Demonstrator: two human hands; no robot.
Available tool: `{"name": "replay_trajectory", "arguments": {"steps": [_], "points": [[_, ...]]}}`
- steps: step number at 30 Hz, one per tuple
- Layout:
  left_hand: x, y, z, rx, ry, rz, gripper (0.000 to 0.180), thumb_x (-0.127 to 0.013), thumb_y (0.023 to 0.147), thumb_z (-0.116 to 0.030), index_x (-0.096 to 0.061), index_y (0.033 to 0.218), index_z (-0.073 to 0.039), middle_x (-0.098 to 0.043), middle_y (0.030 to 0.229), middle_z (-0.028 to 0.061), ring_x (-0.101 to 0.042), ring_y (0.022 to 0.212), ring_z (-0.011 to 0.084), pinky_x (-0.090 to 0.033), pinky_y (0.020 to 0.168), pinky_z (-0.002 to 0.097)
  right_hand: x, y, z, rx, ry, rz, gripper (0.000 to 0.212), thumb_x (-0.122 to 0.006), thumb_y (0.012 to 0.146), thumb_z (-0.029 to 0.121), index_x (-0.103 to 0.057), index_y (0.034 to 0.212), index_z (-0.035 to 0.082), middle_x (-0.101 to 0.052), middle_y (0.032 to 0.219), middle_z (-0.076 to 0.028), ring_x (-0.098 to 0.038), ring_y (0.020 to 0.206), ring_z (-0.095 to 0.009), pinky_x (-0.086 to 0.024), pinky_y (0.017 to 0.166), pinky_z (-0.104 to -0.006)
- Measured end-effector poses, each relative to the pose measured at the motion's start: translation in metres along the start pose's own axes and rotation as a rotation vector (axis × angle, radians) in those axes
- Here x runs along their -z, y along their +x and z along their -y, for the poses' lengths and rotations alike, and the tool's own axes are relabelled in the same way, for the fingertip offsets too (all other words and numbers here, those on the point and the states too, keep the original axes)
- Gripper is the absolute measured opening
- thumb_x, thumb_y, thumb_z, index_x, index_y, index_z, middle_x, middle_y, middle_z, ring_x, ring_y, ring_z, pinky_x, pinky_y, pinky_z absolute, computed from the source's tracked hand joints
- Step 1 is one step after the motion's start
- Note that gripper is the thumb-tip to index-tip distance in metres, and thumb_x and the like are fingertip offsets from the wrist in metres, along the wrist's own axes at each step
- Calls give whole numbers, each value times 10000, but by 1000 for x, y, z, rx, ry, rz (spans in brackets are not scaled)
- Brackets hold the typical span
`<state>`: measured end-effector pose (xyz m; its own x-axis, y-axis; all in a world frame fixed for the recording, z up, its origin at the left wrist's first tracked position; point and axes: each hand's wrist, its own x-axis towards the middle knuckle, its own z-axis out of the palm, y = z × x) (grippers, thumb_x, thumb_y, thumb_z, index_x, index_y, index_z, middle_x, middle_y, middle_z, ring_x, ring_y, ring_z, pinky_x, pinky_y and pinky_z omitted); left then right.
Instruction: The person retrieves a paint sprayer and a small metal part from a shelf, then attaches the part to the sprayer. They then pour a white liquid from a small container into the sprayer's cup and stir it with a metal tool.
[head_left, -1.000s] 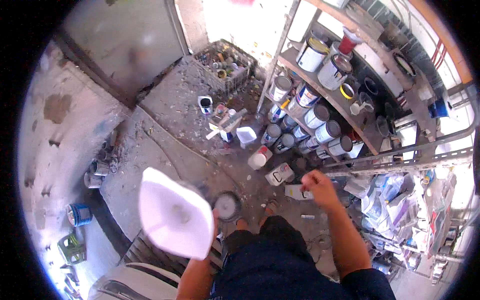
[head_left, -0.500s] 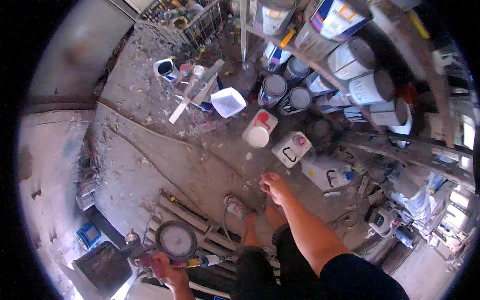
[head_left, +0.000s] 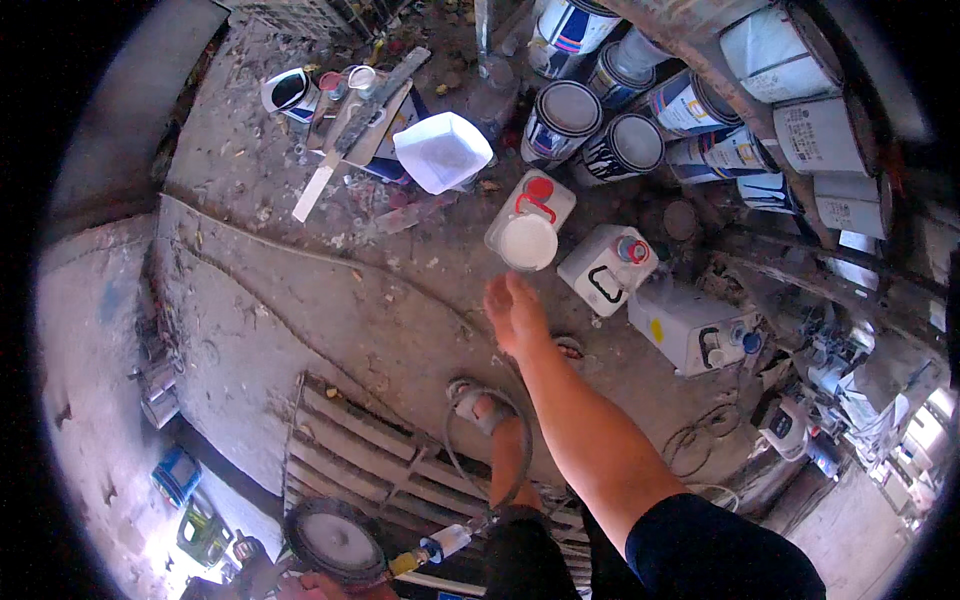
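Grimy concrete floor (head_left: pixel 400 335) of a cluttered workshop, with paint tins (head_left: pixel 570 110) crowded at one o'clock. From left to right: at seven o'clock, left hand (head_left: pixel 318 587), cut off by the lower edge, beside a black-rimmed round disc (head_left: pixel 335 540) and a clear hose fitting (head_left: pixel 447 542); at half past eleven, a white square-mouthed cup (head_left: pixel 442 150); near centre, right hand (head_left: pixel 515 315), held out; just beyond, toward one o'clock, a round white tub (head_left: pixel 527 243), overlapping a red-handled can (head_left: pixel 535 203); at half past two, a black-handled can (head_left: pixel 600 265). Step in hand, by judgement, a reach toward the tub: best done with palm wrapped around, grip firm before any lift, rim level, hose fitting clear of the feet (head_left: pixel 475 402). Left fingers: spread or grip impossible to tell. Right fingers: fairly straight, loosely together, nothing visible between; contact with the tub uncertain.
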<state>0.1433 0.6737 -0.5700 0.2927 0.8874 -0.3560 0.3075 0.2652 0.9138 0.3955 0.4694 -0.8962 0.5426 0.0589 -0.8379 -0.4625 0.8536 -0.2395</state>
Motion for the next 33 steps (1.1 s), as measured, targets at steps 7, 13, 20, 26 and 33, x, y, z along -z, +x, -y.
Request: {"name": "replay_trajectory", "arguments": {"steps": [7,13,20,26,33], "points": [[53,8,15,104,-94,-76,535,-603,876,-355,-438,1341,-149,-411,1389,64,-425,1240,268,-382,1035,449,2,14,-1,64,29,-17,112,-567,937,193,-540,974,90,-592,886,-45,-595,810,-179,-519,724,-327],[31,7,19,-67,201,7,467,-599,853,-300,-474,1260,-109,-448,1301,108,-446,1176,305,-384,1009,470,-1,11,-4,105,-14,-86,197,-570,940,218,-488,1075,100,-577,939,-44,-585,849,-183,-519,737,-333],[28,4,19,-198,416,61,389,-595,827,-236,-516,1166,-64,-491,1199,159,-470,1103,348,-386,979,494,5,23,-1,119,-50,-36,262,-617,912,229,-482,1108,119,-557,1026,-34,-573,930,-197,-496,809,-378],[30,1,17,-321,618,86,324,-591,804,-181,-551,1085,-24,-528,1111,202,-491,1039,384,-388,953,514,6,21,-4,187,-59,-74,280,-633,900,229,-483,1110,119,-557,1067,-34,-570,1009,-216,-468,873,-379],[36,-17,4,-731,1305,201,254,-586,777,-117,-593,991,21,-571,1009,253,-515,965,427,-390,923,538,20,21,8,248,-216,-22,306,-645,887,216,-466,1111,110,-558,1086,-52,-546,1079,-241,-426,962,-422]]}}
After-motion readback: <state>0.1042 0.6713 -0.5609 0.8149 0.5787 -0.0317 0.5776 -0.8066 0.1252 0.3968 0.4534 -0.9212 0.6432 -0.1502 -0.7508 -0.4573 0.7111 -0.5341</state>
